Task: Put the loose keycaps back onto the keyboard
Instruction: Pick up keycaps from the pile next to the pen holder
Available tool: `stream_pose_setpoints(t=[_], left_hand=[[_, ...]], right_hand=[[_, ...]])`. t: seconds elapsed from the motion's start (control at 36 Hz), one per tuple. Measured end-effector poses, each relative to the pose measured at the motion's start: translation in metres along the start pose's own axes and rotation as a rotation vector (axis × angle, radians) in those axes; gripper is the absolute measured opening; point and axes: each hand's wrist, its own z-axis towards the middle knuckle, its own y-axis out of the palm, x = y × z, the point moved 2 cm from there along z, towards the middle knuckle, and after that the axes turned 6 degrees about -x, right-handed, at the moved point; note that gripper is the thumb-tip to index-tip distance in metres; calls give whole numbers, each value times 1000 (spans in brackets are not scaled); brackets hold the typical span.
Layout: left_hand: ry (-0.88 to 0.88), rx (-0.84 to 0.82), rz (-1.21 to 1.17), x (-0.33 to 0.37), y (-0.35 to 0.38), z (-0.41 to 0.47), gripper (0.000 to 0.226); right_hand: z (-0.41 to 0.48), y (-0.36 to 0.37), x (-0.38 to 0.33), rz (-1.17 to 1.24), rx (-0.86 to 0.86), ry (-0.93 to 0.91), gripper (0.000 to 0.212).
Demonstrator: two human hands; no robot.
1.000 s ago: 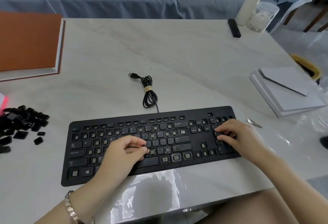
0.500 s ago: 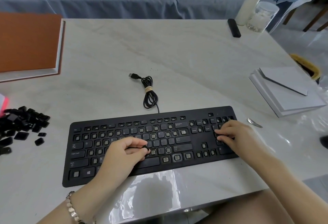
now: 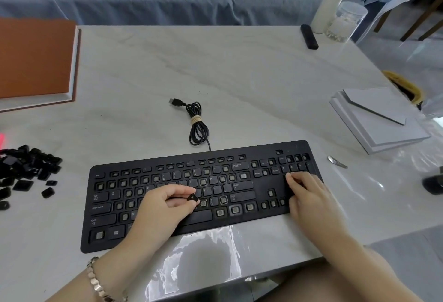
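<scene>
— What is in my left hand (image 3: 165,206)?
— You pinch a small black square plastic keycap (image 3: 193,198), printed face up, over the middle rows of the flat black plastic keyboard (image 3: 297,148); your right hand (image 3: 309,196) covers the number pad, fingers curled; whether it holds anything, I cannot tell.
— And around it?
— The keyboard's long side runs left to right; the heap of loose black keycaps (image 3: 28,170) lies well to its left; a thin metal tool (image 3: 336,161) lies near its right end.

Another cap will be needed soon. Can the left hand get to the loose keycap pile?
Likely yes: the pile lies on the table left of the keyboard, nothing between, though the left hand pinches a keycap.
</scene>
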Motion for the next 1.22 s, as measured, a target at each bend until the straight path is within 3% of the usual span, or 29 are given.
stream_pose_setpoints(t=[0.11, 0.22, 0.42, 0.53, 0.67, 0.83, 0.97, 1.14, 1.22], left_hand=[[20, 10, 11, 1, 1, 0, 25], [30, 13, 7, 1, 2, 0, 25], [23, -16, 3, 0, 3, 0, 25], [35, -15, 4, 0, 1, -1, 25], [34, 33, -32, -1, -17, -1, 24], [56, 156, -21, -4, -52, -3, 21], [139, 243, 54, -7, -88, -13, 22], [105, 272, 64, -23, -124, -26, 22], [109, 286, 67, -29, -133, -28, 22]], right_hand=[[-2, 3, -3, 9, 30, 24, 50], [-5, 5, -4, 37, 68, 72, 39], [-8, 10, -4, 78, 79, 134, 48], [-1, 4, -13, 69, 62, 172, 39], [16, 4, -65, 218, 43, 38, 38], [52, 14, -140, 440, -116, -62, 30], [82, 18, -183, 444, -224, -141, 32], [95, 39, -201, 322, -341, -183, 40], [91, 49, -202, 259, -292, -191, 38]])
